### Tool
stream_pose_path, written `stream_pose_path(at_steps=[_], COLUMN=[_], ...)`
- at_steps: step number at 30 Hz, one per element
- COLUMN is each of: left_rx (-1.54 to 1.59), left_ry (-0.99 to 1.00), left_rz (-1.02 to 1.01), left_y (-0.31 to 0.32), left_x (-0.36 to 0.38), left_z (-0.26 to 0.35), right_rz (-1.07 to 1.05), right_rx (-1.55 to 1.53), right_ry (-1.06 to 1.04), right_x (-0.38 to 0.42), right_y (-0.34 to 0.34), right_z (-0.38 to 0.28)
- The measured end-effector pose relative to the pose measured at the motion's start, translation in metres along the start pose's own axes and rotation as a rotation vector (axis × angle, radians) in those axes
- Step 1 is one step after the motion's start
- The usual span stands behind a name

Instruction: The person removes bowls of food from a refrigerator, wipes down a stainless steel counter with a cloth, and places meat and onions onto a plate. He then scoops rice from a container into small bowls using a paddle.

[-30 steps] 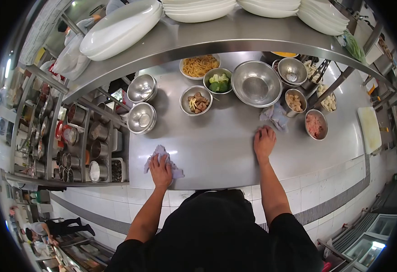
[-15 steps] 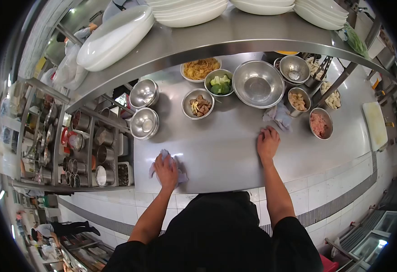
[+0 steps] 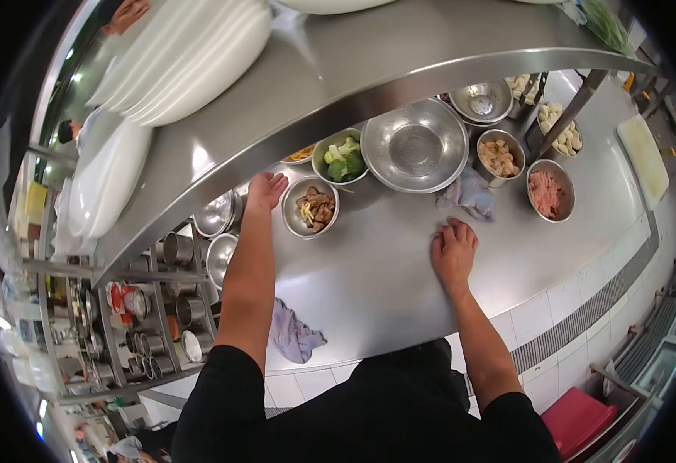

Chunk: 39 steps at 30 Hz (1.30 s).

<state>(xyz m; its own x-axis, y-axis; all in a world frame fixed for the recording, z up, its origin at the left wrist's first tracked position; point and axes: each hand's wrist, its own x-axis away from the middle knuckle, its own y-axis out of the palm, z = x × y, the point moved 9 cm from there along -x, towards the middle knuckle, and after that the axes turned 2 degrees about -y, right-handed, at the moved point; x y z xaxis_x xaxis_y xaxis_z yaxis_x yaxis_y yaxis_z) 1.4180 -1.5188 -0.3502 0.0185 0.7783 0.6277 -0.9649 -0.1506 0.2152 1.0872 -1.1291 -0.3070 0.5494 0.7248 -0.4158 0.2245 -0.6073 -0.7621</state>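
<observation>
My left hand (image 3: 268,190) is stretched forward under the shelf edge, fingers extended and holding nothing. Just right of it stands a steel bowl (image 3: 288,220) of brown meat pieces with pale strips. Behind that bowl is another bowl (image 3: 321,168) with broccoli. On the steel counter (image 3: 369,285), my right hand (image 3: 454,251) rests with its fingers loosely bent, and no object shows in it. A crumpled greyish cloth (image 3: 470,194) lies just beyond that hand. A second cloth (image 3: 294,333) lies near the front edge, beside my left forearm.
Overhead, a steel shelf (image 3: 338,85) carries white plates (image 3: 199,62). A large steel bowl (image 3: 415,147), a container of pale chunks (image 3: 500,158) and a bowl of minced meat (image 3: 548,194) stand at the back right. Steel bowls (image 3: 218,216) sit left of my forearm. A cutting board (image 3: 643,160) lies far right.
My left hand has let go of the cloth near the front edge and reached forward beside the meat bowl. My right hand stays on the counter. The view has shifted and tilted.
</observation>
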Motion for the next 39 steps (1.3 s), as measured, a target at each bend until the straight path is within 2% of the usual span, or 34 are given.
stream_pose_path(at_steps=[6, 8, 13, 15, 19, 22, 24, 25, 27, 32, 34, 38, 39], left_rx=[0.04, -0.022, 0.075, 0.026, 0.013, -0.015, -0.153, -0.149, -0.1, 0.069, 0.259, 0.341, 0.258], left_ry=[-0.163, -0.122, -0.188, -0.114, -0.091, -0.098, -0.112, -0.113, -0.024, 0.097, 0.32, 0.342, 0.425], left_rz=[-0.157, -0.341, -0.311, -0.285, -0.343, -0.294, -0.114, -0.117, -0.094, 0.003, -0.181, -0.106, -0.056], left_y=[0.029, 0.038, 0.037, 0.035, 0.04, 0.037, 0.019, 0.013, 0.003, -0.023, -0.024, -0.076, -0.074], left_x=[-0.042, -0.056, -0.067, -0.071, -0.069, -0.085, -0.117, -0.13, -0.142, -0.108, -0.084, -0.031, 0.014], left_z=[-0.022, -0.019, -0.023, -0.018, -0.017, -0.019, -0.018, -0.018, -0.009, -0.008, 0.01, 0.024, 0.032], right_rz=[-0.029, -0.024, -0.026, -0.017, -0.028, -0.029, -0.039, -0.038, -0.059, -0.061, -0.063, -0.069, -0.068], right_rx=[0.005, 0.01, -0.001, 0.0, 0.007, 0.014, 0.016, 0.02, 0.024, 0.025, 0.022, 0.036, 0.05], right_ry=[0.031, 0.042, 0.063, 0.052, 0.058, 0.068, 0.076, 0.073, 0.077, 0.069, 0.053, 0.06, 0.061], right_x=[-0.002, -0.003, -0.004, -0.004, -0.005, -0.005, -0.005, -0.005, -0.006, -0.008, -0.007, -0.007, -0.007], right_y=[0.005, 0.005, 0.003, 0.003, 0.005, 0.006, 0.007, 0.007, 0.01, 0.009, 0.009, 0.011, 0.01], right_z=[0.005, 0.005, 0.005, 0.004, 0.004, 0.005, 0.005, 0.006, 0.006, 0.003, 0.002, 0.001, 0.0])
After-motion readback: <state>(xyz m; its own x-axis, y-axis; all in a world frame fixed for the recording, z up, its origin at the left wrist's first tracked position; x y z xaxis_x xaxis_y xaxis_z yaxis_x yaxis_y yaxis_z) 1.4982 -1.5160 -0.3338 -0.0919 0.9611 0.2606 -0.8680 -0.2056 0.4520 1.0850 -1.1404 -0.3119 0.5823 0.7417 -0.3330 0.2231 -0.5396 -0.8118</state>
